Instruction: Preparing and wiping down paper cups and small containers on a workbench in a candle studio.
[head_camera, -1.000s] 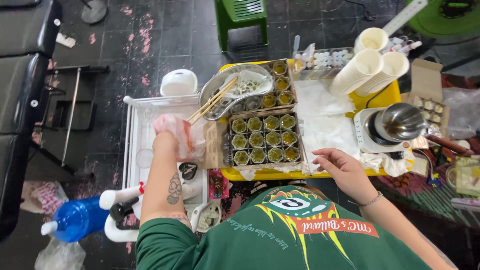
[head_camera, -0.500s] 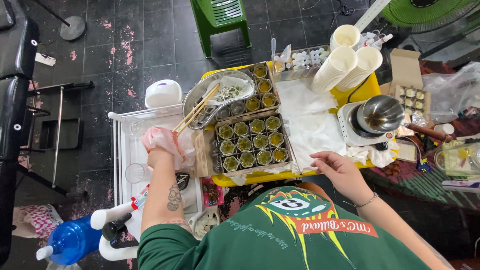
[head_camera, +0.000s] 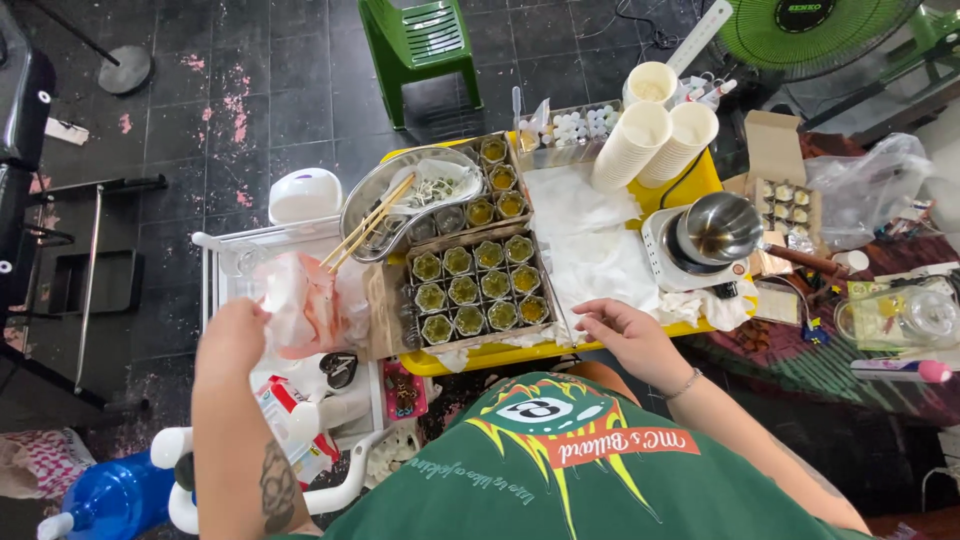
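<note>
While gripped, plastic bag (head_camera: 300, 310) in left hand (head_camera: 232, 338)

My dark green T-shirt (head_camera: 560, 480) with a yellow, red and white printed eye graphic, thin bracelet (head_camera: 684, 384) on my right wrist, dark tattoo (head_camera: 277, 487) along my left forearm

Left hand (head_camera: 232, 335) grips thin, crinkly, translucent pink plastic bag (head_camera: 300, 305). Right of bag: small glossy glass cups (head_camera: 480, 290) in matt brown cardboard, shiny metal tray (head_camera: 365, 205) with pale wooden chopsticks (head_camera: 368, 222), soft white paper towels (head_camera: 590, 250), polished steel pot (head_camera: 718, 228), glossy yellow plastic tray (head_camera: 700, 180).
</note>
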